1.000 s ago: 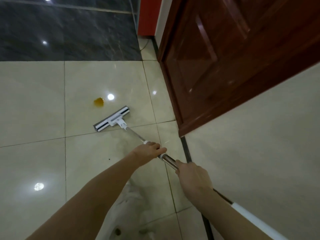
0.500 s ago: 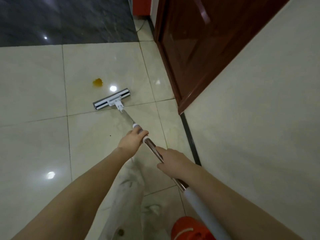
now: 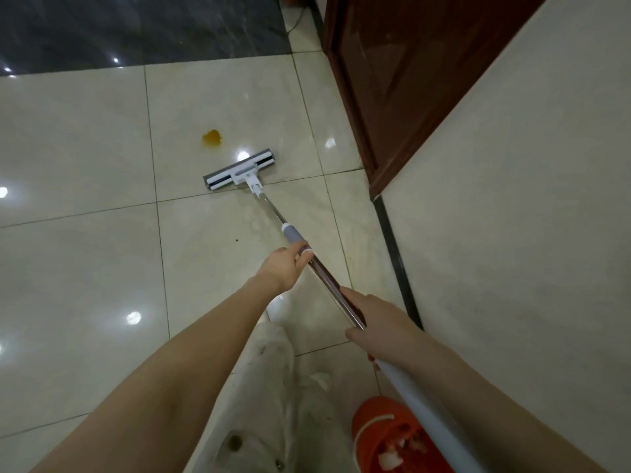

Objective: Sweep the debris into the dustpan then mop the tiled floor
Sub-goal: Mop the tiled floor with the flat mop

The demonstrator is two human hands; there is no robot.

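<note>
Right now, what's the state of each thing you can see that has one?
mop head: flat on the tiled floor, just short of the stain.
yellow stain: unwiped.
left hand: fingers curled round the mop handle at its grey sleeve.
right hand: grips the handle higher up.
orange container: white scraps inside.
brown door: open or shut, cannot tell.

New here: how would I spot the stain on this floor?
Find the dark marble strip at the top, then the cream tile below it. The stain sits just beyond the mop head, not touching it: the only orange-yellow blotch among white light glints.
</note>
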